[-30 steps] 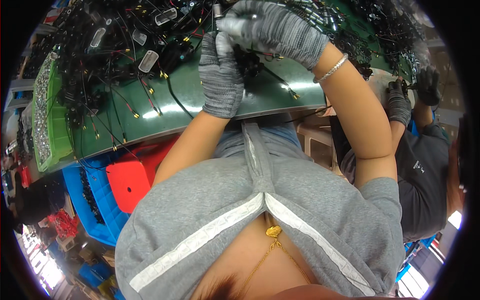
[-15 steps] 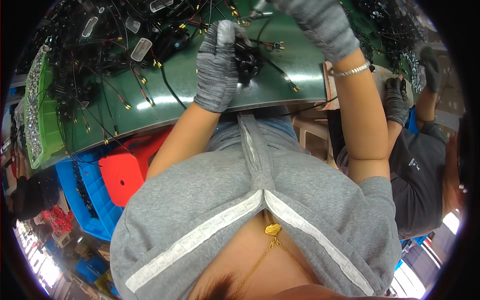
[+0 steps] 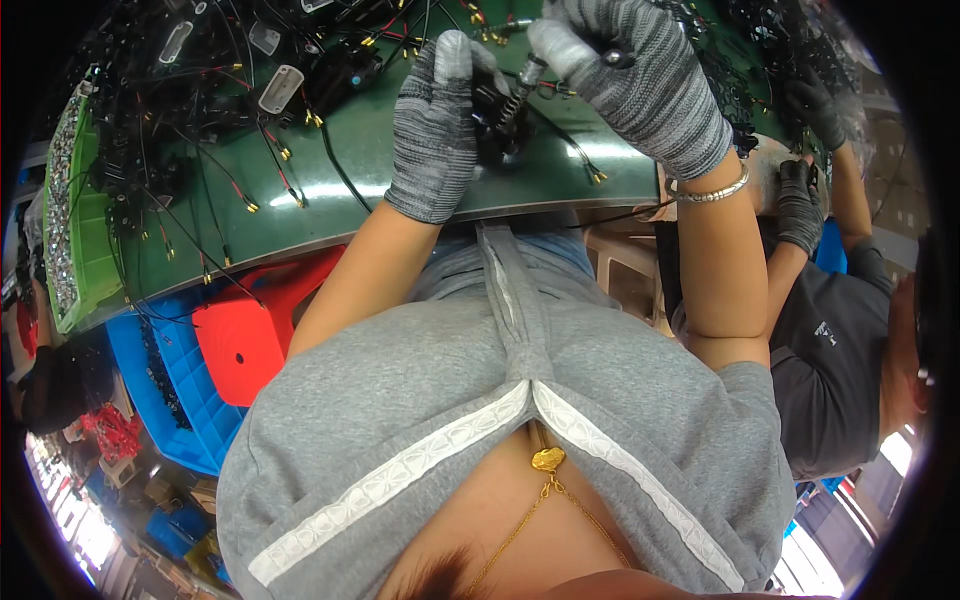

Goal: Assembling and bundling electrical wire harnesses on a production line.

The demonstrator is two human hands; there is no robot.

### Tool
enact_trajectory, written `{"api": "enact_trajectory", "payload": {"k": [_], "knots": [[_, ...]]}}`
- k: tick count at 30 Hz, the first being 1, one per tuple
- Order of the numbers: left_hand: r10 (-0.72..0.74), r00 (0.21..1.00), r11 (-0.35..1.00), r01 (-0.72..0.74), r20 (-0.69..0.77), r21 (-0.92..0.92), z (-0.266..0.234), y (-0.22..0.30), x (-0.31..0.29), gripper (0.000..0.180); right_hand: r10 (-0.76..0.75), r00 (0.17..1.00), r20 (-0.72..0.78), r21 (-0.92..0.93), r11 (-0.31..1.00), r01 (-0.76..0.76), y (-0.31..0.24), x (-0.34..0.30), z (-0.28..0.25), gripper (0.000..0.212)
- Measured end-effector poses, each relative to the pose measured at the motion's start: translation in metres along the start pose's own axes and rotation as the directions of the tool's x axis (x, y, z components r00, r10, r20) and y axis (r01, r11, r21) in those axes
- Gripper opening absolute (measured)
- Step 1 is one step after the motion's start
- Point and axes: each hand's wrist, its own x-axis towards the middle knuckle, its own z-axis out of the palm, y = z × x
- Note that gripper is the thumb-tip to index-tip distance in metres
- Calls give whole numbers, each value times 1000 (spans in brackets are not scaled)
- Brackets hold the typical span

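My left hand (image 3: 435,130), in a grey striped knit glove, is closed around a black part (image 3: 492,115) at the table's near edge; its fingers hide much of it. A dark coil spring with a silvery end (image 3: 520,88) slants up from that part toward my right hand. My gloved right hand (image 3: 640,95) is raised just to the right, fingers curled and thumb pointing left. A small black round piece (image 3: 617,59) shows inside its curled fingers. Whether the thumb touches the silvery end I cannot tell.
The green table (image 3: 345,200) carries piles of black parts and wires with brass-coloured ends (image 3: 283,150). A green tray (image 3: 95,220) of small shiny pieces stands at left. Below are a red stool (image 3: 240,345) and a blue crate (image 3: 170,400). A co-worker's gloved hand (image 3: 800,210) is at right.
My right hand has come down and nearer from the far edge, its curled fingers now showing. The spring with the silvery end now shows between my hands. My left hand has hardly moved.
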Motion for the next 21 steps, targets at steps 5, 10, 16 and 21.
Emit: {"api": "enact_trajectory", "payload": {"k": [5,10,16,21], "knots": [[-29,1000,999,29,3,-25,0,-1,1,43,-127,984,-124,-80,990,117,4,-2,5,10],[-16,1000,998,15,-11,-61,3,-1,0,42,-118,967,226,-69,988,136,5,-4,1,13],[31,998,999,-29,54,-39,-13,-20,5,43,-64,963,-260,563,800,205,49,1,14,26],[268,953,905,-198,141,-377,-13,-42,1,43,-102,974,-200,956,200,217,41,18,-25,42]]}}
